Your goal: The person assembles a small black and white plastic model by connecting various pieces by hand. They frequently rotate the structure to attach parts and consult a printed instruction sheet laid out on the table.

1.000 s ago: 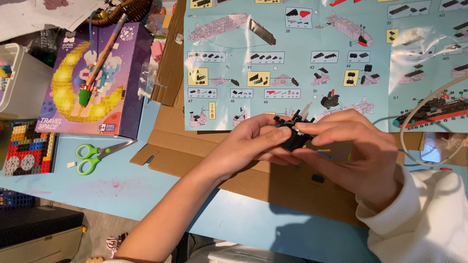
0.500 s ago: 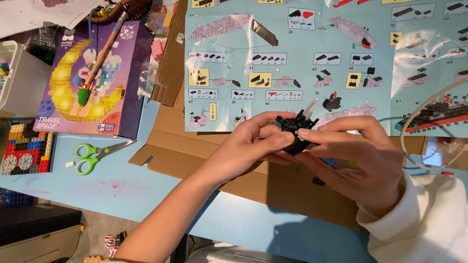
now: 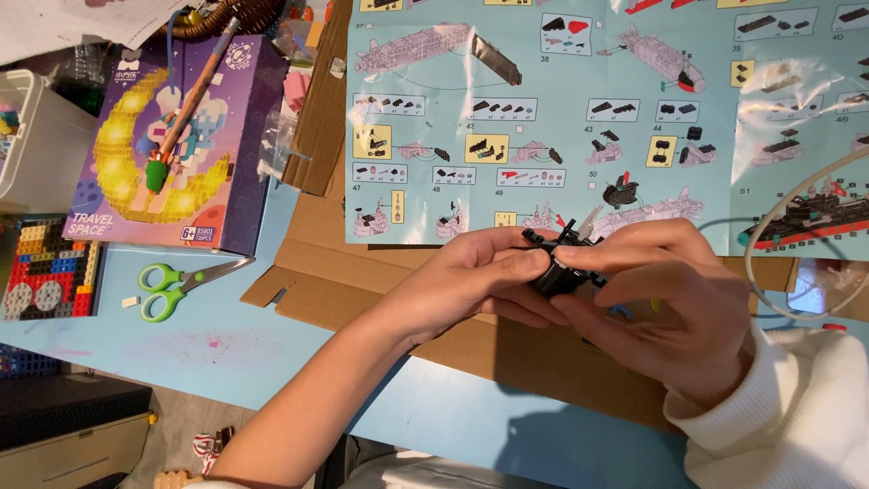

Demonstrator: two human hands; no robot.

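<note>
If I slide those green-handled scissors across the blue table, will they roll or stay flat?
The green-handled scissors lie flat on the blue table, so they would probably slide, not roll. Their blades look rigid, likely metal. The slightly parted handles might swing open when lifted.

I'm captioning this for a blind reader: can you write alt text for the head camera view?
Two bare hands, left hand and right hand, together grip a small black brick assembly above flattened cardboard on a blue table. A building instruction sheet lies beyond; green-handled scissors and a purple box sit left.
</note>
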